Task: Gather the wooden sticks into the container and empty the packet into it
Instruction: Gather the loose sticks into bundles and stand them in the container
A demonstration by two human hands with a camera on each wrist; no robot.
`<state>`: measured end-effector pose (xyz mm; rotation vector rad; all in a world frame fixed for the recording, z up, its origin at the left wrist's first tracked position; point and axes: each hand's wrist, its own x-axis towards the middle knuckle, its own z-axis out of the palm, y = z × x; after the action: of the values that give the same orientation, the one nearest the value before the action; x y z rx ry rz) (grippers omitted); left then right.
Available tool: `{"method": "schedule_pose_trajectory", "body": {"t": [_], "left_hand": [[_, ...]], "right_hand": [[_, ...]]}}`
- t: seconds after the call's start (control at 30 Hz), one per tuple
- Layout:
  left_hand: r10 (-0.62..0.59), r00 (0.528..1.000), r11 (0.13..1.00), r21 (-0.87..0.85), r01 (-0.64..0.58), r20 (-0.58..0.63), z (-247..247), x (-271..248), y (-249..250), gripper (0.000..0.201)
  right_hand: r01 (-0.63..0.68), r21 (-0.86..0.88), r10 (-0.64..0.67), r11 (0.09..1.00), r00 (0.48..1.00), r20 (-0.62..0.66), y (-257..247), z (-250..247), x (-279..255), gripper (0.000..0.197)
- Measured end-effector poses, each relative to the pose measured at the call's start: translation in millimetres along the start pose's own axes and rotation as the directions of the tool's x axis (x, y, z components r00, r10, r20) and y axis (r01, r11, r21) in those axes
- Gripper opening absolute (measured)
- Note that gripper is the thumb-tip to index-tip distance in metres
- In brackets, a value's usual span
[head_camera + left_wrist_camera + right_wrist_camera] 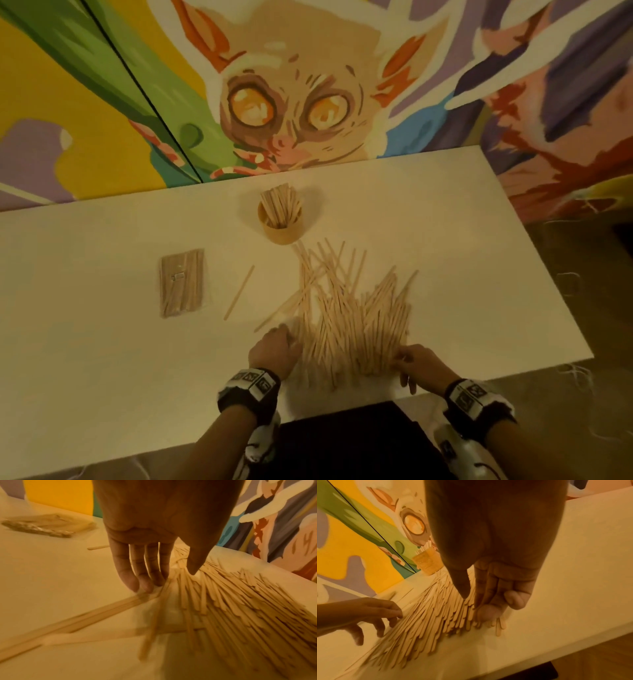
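Observation:
A wide pile of wooden sticks (349, 325) lies fanned out on the white table (102, 342) near its front edge. My left hand (277, 346) lies at the pile's left edge, and its straight fingers (142, 585) press on a few sticks. My right hand (414, 363) lies at the pile's right edge, and its fingers (488, 612) touch the stick ends. Neither hand grips anything. Behind the pile stands the round wooden container (281, 222), with several sticks upright in it. The clear packet of sticks (181, 282) lies flat at the left. One stray stick (239, 293) lies between packet and pile.
A painted mural wall (291, 102) runs right behind the table's far edge. The table's right edge (548, 274) drops to a wooden floor. A dark object (349, 442) sits below the front edge between my arms.

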<state>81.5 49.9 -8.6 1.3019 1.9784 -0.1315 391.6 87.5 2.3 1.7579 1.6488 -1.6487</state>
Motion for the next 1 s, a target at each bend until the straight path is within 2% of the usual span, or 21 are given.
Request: {"method": "schedule_pose_trajectory", "body": {"t": [0.17, 0.27, 0.33, 0.47, 0.57, 0.8, 1.0], "left_hand": [[-0.017, 0.999, 0.998, 0.063, 0.014, 0.049, 10, 7, 51, 0.083], [-0.018, 0.999, 0.995, 0.103, 0.015, 0.032, 16, 11, 71, 0.09], [-0.027, 1.0, 0.992, 0.124, 0.025, 0.016, 19, 13, 79, 0.086], [-0.076, 0.997, 0.993, 0.089, 0.076, -0.002, 19, 14, 89, 0.056], [-0.128, 0.992, 0.991, 0.04, 0.127, 0.002, 17, 14, 89, 0.042], [-0.086, 0.996, 0.996, -0.023, 0.085, -0.021, 19, 13, 81, 0.034], [-0.061, 0.998, 0.994, -0.096, 0.058, -0.034, 13, 5, 68, 0.026]], "right_hand": [[-0.012, 0.035, 0.011, 0.999, 0.999, 0.035, 7, -6, -2, 0.023], [-0.011, 0.007, 0.01, 1.0, 0.997, 0.073, 9, -8, -3, 0.025], [-0.01, -0.017, 0.011, 1.0, 0.996, 0.088, 12, -10, -1, 0.023], [0.008, -0.048, -0.004, 0.999, 0.995, 0.1, 16, -23, 5, 0.02], [0.029, -0.056, -0.024, 0.998, 0.995, 0.099, 17, -37, 9, 0.02], [0.084, -0.029, -0.08, 0.996, 0.988, 0.134, 17, -54, 22, 0.021], [0.201, 0.017, -0.201, 0.98, 0.966, 0.162, 3, -62, 30, 0.023]]}}
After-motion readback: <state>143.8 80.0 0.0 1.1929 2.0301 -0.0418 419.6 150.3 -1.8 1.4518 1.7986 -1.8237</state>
